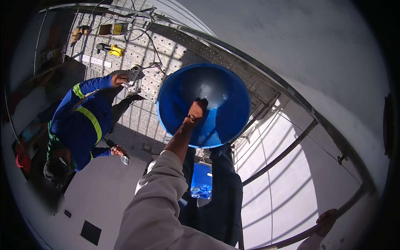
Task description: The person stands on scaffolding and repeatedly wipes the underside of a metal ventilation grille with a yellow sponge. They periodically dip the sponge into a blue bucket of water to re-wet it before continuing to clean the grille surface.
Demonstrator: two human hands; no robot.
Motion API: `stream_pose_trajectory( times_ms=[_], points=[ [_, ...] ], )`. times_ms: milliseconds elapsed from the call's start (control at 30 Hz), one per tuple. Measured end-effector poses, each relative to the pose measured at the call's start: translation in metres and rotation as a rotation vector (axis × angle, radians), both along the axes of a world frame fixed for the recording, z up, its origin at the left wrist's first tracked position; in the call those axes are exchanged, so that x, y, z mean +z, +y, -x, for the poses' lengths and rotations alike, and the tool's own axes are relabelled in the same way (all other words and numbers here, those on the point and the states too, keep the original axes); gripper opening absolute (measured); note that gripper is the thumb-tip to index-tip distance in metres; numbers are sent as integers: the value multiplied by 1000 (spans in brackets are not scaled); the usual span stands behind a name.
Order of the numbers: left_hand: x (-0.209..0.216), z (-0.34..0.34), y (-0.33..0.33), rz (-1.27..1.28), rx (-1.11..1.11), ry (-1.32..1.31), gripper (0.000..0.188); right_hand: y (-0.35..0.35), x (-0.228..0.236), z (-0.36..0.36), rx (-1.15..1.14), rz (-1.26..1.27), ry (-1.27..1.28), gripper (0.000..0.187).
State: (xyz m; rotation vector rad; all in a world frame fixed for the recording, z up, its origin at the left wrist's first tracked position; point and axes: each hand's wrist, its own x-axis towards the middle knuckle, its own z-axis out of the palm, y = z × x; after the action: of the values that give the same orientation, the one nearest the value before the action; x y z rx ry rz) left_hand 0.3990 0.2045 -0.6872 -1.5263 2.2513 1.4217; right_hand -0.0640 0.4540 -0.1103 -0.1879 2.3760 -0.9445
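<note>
A large round blue tub (166, 96) stands in front of my legs, wet-looking and shiny inside, with a greyish pool or patch at its far side. My left hand (198, 109) reaches down into it with the fingers curled. Those fingers are dark and in shadow, so whatever they hold cannot be made out. At the lower right, my right hand (326, 221) is wrapped round a dark metal railing (302, 236).
A co-worker in a blue jacket (68, 123) is close on the left, one hand by a metal piece (134, 75). On the perforated platform (143, 48) lie a yellow-and-black tool (110, 49), a power tool (77, 34) and loose cable. Below my legs is a blue container (202, 177).
</note>
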Motion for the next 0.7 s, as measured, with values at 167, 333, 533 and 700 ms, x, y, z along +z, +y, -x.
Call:
stream_pose_trajectory(
  times_ms=[167,333,533,700],
  points=[
    [76,37,-12,109,-86,-148,24,-12,-8,-10,-41,-34,26,25],
    [112,39,-13,138,-115,-244,18,-24,-16,-20,83,-148,125,25],
    [165,26,-4,89,168,-184,32,-43,-20,-36,-157,7,4,20],
    [231,27,-15,57,169,-66,32,-56,-20,-45,-211,47,-13,14]
  ],
)
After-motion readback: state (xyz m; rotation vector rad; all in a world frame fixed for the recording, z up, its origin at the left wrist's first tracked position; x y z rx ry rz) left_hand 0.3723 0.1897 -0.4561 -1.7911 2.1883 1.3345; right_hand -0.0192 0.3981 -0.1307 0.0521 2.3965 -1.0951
